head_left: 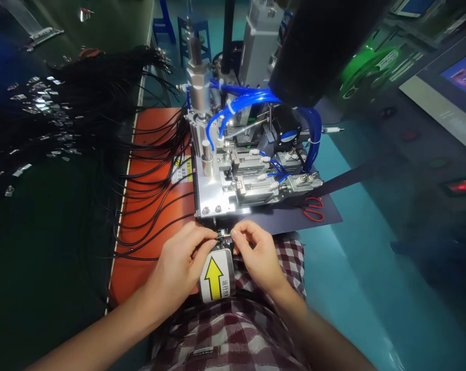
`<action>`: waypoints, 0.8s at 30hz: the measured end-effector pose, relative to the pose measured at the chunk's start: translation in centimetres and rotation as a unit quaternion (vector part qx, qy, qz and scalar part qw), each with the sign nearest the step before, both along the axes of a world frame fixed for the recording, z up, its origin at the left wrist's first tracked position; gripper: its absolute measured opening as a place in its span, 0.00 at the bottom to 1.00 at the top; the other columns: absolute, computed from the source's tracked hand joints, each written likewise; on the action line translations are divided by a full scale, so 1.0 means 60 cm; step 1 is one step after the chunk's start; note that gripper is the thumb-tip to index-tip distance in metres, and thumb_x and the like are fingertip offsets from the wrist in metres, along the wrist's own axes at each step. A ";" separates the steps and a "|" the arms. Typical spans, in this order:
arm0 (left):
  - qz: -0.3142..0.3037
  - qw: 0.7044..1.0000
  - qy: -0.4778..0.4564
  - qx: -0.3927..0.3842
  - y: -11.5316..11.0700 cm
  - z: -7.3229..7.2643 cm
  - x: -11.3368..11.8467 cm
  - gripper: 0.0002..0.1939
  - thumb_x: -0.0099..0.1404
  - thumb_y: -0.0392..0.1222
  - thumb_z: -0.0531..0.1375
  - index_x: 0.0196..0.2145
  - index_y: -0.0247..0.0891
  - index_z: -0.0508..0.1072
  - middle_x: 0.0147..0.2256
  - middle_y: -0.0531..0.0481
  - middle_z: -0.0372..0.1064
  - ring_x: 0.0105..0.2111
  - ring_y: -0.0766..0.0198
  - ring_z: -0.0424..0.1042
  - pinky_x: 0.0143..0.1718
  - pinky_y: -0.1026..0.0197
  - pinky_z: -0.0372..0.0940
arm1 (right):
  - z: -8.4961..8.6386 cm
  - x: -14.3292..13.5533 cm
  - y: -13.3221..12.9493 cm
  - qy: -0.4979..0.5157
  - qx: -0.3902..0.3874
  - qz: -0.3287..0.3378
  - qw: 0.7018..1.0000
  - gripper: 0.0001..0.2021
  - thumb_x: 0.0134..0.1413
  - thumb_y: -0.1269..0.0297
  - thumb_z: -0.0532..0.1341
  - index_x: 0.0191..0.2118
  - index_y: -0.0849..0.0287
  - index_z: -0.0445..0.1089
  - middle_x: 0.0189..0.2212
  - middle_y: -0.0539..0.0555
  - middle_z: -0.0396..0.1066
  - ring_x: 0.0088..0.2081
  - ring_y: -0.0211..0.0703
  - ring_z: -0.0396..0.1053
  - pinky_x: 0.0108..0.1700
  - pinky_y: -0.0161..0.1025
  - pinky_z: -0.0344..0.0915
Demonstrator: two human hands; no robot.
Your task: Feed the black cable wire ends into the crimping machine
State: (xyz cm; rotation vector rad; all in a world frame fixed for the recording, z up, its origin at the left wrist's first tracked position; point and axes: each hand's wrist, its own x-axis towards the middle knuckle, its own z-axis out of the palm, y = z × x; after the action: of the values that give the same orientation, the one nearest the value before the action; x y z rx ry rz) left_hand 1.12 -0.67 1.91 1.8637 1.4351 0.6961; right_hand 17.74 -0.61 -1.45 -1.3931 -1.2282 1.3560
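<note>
My left hand [182,255] is closed in a pinch, with thumb and forefinger on the end of a thin cable [224,236]. From the other side, my right hand [256,250] pinches what look like fine coloured wires at the same cable end. Both sets of fingertips meet over a small metal fixture [223,232] at the front of the machine. Just below the fingers sits a white label with a yellow arrow [214,278]. My fingers hide most of the cable end, so its exact shape is unclear.
The machine [256,170] with metal slides and blue air hoses [252,98] stands directly ahead. Black cables [151,206] cross the orange surface [155,159] on the left, beside a big cable heap [63,113]. Red-handled scissors [314,210] lie right; a green reel [367,67] is behind.
</note>
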 end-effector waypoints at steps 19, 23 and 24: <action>-0.137 0.964 0.162 0.159 0.007 -0.035 -0.021 0.16 0.67 0.33 0.47 0.48 0.34 0.70 0.32 0.47 0.63 0.30 0.62 0.67 0.30 0.63 0.64 | -0.017 -0.005 0.015 0.019 -0.077 0.005 0.997 0.10 0.53 0.59 0.59 0.27 0.59 0.64 0.20 0.47 0.60 0.22 0.36 0.57 0.24 0.34 0.55; -0.139 0.960 0.173 0.172 0.006 -0.036 -0.021 0.16 0.67 0.33 0.47 0.48 0.33 0.70 0.33 0.46 0.64 0.30 0.62 0.67 0.30 0.62 0.63 | -0.017 -0.004 0.016 0.010 -0.066 0.009 0.998 0.09 0.54 0.60 0.58 0.27 0.59 0.63 0.21 0.47 0.60 0.22 0.36 0.57 0.24 0.34 0.55; -0.140 0.959 0.173 0.173 0.006 -0.036 -0.021 0.17 0.68 0.33 0.47 0.48 0.33 0.71 0.33 0.46 0.65 0.30 0.62 0.66 0.30 0.62 0.63 | -0.016 -0.004 0.016 0.008 -0.065 0.010 0.998 0.09 0.54 0.60 0.58 0.27 0.59 0.63 0.21 0.47 0.60 0.22 0.36 0.57 0.24 0.34 0.55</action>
State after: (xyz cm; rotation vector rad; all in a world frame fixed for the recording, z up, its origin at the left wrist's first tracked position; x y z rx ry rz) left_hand -0.15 -0.33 -0.27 2.5044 1.2720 0.5201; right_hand 17.48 0.34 -2.42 -1.4588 -1.1635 1.4800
